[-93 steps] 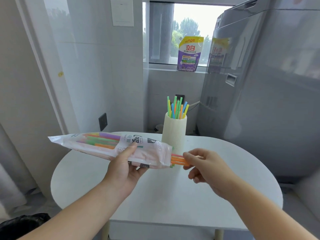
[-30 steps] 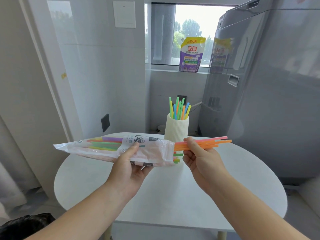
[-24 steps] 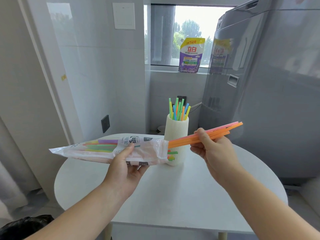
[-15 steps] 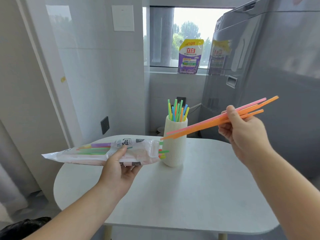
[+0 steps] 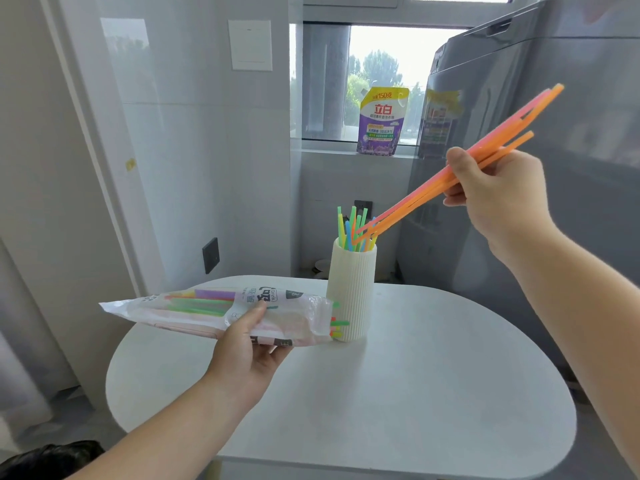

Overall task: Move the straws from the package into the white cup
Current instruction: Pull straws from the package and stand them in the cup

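Slanting orange-pink straws reach the ribbed white cup.

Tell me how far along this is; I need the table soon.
Done: several straws stand in the white cup. In hand: the right hand pinches a few orange and pink straws, their lower ends at the cup's mouth, not yet released. Left: the left hand holds the package, with green and purple straws inside to move.
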Motion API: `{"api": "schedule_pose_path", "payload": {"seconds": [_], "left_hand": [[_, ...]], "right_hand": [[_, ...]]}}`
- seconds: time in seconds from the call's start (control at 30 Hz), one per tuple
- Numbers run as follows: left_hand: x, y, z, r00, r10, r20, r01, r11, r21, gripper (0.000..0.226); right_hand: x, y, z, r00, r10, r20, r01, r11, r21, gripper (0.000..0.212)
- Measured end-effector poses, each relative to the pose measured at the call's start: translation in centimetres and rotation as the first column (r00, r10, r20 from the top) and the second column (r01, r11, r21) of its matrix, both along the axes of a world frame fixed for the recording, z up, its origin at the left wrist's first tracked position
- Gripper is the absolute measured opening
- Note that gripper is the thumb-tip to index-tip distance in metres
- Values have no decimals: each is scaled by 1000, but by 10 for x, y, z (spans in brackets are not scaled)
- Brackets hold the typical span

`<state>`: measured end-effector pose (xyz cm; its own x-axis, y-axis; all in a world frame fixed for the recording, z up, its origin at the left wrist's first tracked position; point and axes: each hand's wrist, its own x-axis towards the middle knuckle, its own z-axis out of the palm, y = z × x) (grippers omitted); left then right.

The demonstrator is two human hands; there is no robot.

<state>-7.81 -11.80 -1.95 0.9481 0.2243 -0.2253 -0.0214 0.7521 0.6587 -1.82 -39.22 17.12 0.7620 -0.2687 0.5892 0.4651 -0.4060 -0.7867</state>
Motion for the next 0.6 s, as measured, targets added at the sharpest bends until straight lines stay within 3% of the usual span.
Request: {"api": "schedule_pose_path", "payload": {"seconds": [0.33, 0.6], "left_hand": [[0, -2, -3, 1000, -14, -8, 14, 1000, 4, 32], [0, -4, -4, 999, -40, -11, 40, 999, 29, 35]], "right_hand": [[25, 35, 0, 1000, 15, -8, -17, 969, -245, 20], [60, 56, -23, 979, 6, -203, -88, 915, -394, 36]]}}
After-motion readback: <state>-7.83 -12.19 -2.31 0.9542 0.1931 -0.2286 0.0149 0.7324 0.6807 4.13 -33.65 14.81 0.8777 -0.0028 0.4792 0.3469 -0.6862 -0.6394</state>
